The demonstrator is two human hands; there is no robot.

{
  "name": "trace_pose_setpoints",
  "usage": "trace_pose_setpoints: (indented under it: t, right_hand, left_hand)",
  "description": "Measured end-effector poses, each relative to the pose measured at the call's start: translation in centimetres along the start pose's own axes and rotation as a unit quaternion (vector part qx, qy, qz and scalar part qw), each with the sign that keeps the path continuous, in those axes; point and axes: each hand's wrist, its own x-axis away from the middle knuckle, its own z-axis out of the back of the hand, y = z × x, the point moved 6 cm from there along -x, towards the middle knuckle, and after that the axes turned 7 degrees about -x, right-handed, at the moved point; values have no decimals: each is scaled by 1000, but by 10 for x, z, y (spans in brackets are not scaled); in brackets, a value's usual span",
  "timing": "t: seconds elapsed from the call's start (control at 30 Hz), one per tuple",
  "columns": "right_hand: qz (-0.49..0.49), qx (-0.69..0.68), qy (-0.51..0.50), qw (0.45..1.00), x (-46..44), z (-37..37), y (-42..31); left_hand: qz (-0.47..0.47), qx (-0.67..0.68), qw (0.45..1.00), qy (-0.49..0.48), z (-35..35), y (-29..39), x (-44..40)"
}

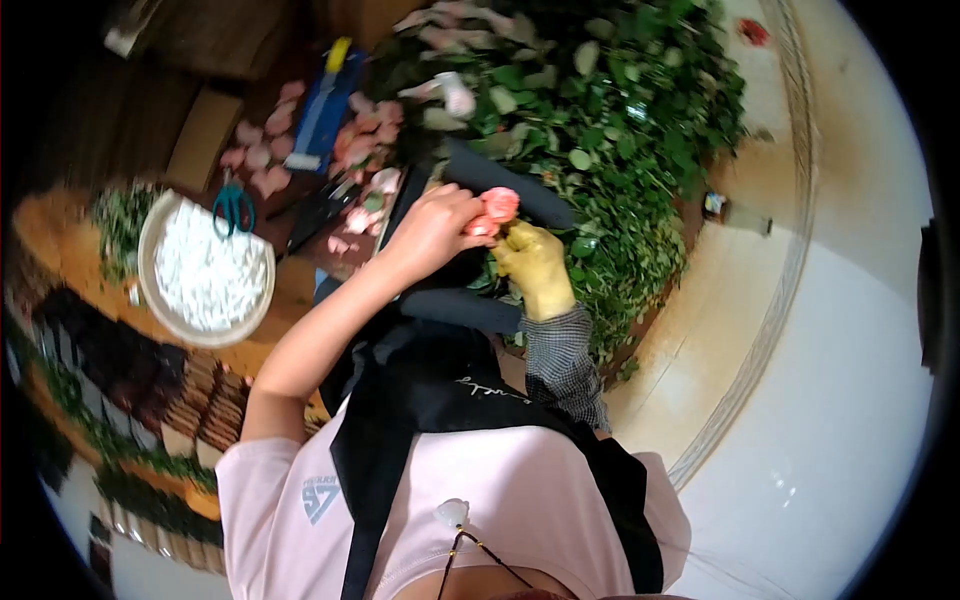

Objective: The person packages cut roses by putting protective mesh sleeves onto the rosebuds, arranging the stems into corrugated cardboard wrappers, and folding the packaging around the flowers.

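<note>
Two pink roses (496,208) are between my hands, in front of my body. My left hand (436,232) is bare and its fingers are closed around the left side of the blooms. In a yellow glove, my right hand (532,262) is closed just below and right of the blooms, where stems are hard to make out. Under both hands are dark padded bars (460,310). A large heap of green leaves (630,130) lies beyond and to the right.
At the left, a round tub (150,270) holds white pieces, with teal scissors (233,208) on its edge. Loose pink petals (270,180) lie around a blue tool (328,105). A small glass bottle (742,218) lies on the floor at the right. Stacked bundles (205,400) stand lower left.
</note>
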Motion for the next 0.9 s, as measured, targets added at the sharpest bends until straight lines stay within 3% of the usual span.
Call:
trace_pose_setpoints:
  t: [0.1, 0.13, 0.23, 0.33, 0.4, 0.47, 0.6, 0.7, 0.73, 0.83, 0.9]
  right_hand:
    - [108, 129, 89, 982, -4, 1, -5]
    - [185, 139, 179, 956, 1, 3, -16]
    - [192, 145, 240, 941, 9, 3, -25]
    - [211, 142, 264, 930, 12, -1, -22]
    - [209, 157, 258, 930, 11, -6, -18]
    - [175, 154, 241, 942, 5, -13, -5]
    - [144, 142, 231, 952, 5, -11, -7]
    - [121, 108, 225, 961, -4, -21, 8]
    - [120, 55, 224, 966, -4, -20, 10]
    - [115, 15, 242, 963, -8, -27, 22]
    - [111, 26, 265, 958, -9, -29, 25]
  left_hand:
    - [144, 63, 987, 21, -7, -7, 0]
    - [191, 64, 979, -14, -6, -7, -3]
    - [201, 120, 972, 17, -18, -17, 2]
    - [239, 27, 970, -20, -15, -10, 1]
    - [229, 35, 973, -13, -19, -11, 3]
    - [259, 146, 955, 7, -30, -29, 12]
    - [270, 69, 958, -67, -23, -23, 3]
    - [243, 93, 966, 0, -21, -15, 4]
    - [290, 84, 953, -43, -20, -13, 4]
    - [261, 122, 956, -55, -32, -35, 10]
    - [302, 312, 895, -105, -57, -60, 21]
